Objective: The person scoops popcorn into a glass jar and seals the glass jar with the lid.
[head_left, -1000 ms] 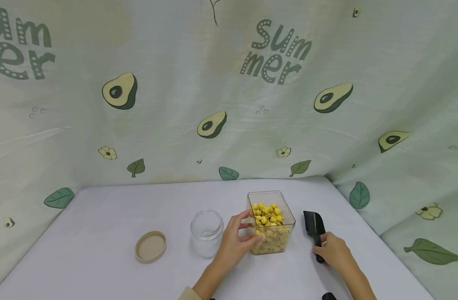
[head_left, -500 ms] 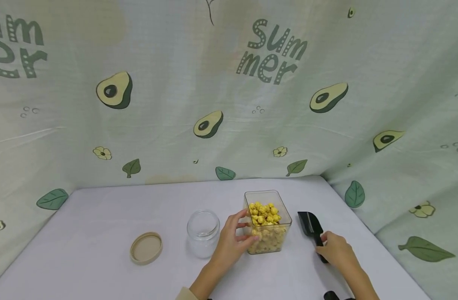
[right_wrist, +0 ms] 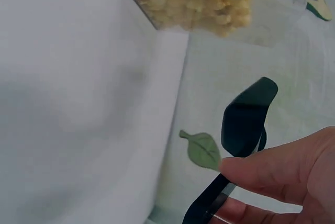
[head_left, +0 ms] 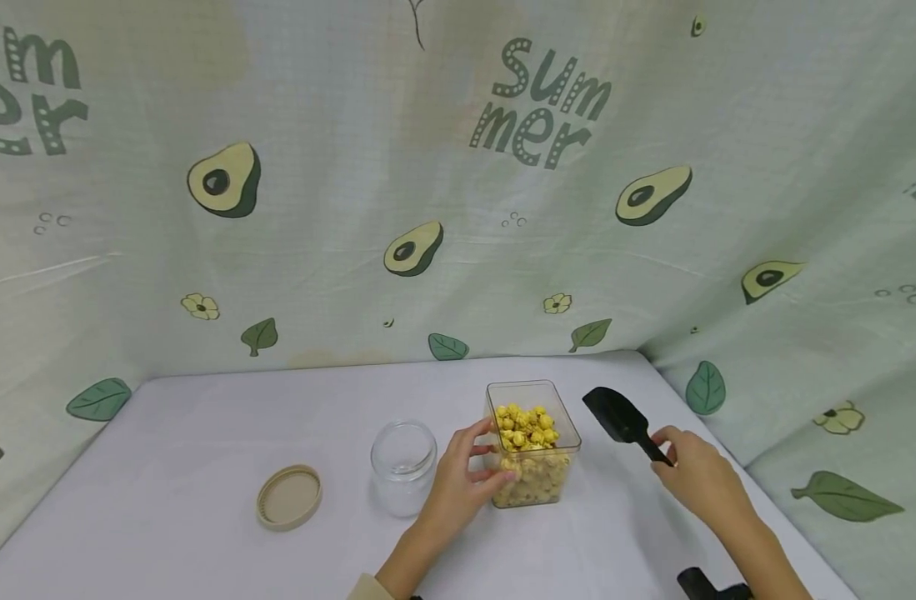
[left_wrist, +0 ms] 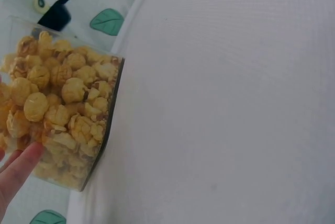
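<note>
A clear square container (head_left: pixel 533 479) of yellow popcorn (head_left: pixel 528 427) stands on the table. My left hand (head_left: pixel 458 483) holds its near left corner, fingers spread along the left side and thumb on the front face. In the left wrist view, a fingertip (left_wrist: pixel 34 153) lies against the clear wall. My right hand (head_left: pixel 698 475) pinches the handle of a black scoop (head_left: pixel 615 414) between thumb and fingers. The scoop is raised above the table to the right of the container, its blade pointing up and left toward the rim.
Left of the container stands a clear round jar (head_left: pixel 403 471) with an open top. Farther left lies a round beige lid (head_left: pixel 288 497). The white table (head_left: pixel 225 433) is backed by a hanging cloth (head_left: pixel 315 167) printed with avocados, and the cloth also runs along the right.
My right hand has lifted the black scoop off the table and brought its blade up and left toward the container. My left hand stays at the container; the view has shifted slightly right.
</note>
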Demonstrator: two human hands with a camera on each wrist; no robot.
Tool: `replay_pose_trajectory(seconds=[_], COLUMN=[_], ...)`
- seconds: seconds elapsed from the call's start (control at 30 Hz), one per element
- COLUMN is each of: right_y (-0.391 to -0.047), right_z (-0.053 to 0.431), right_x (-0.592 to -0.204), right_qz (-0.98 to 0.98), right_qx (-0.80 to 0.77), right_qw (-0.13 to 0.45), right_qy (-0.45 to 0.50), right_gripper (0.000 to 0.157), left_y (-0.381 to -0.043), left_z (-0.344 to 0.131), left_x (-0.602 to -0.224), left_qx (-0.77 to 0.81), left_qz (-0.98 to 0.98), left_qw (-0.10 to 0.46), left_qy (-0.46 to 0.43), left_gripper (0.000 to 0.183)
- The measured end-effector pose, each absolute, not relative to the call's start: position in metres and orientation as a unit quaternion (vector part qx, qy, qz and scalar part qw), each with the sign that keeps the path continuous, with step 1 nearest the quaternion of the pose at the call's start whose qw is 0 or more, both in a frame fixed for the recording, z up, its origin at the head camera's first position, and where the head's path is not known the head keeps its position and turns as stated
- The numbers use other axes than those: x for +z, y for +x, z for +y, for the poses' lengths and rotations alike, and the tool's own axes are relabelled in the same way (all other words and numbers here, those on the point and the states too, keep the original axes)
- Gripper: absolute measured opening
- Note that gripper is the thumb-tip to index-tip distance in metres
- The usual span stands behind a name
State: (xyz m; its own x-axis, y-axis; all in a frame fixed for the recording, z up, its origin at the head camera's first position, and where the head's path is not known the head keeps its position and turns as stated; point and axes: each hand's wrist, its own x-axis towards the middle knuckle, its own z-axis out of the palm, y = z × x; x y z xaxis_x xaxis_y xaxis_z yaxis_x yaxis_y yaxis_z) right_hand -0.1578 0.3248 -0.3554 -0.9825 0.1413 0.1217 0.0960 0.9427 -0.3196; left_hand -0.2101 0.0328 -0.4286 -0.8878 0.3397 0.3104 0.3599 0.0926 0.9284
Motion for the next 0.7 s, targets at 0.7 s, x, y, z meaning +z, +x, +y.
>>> replay_pose_trajectory(seconds=[0.7], right_y=[-0.162], right_z=[0.272], right_x=[-0.275], right_qz=[-0.974], right_qx=[-0.014], right_qw=[0.201], right_qy=[0.104], right_gripper=[0.023], left_y=[-0.208], left_z=[0.03], left_x=[-0.429], left_qx=[-0.624], left_qz=[-0.742], left_qw=[0.019], left_qy=[-0.247], left_gripper=[0.069])
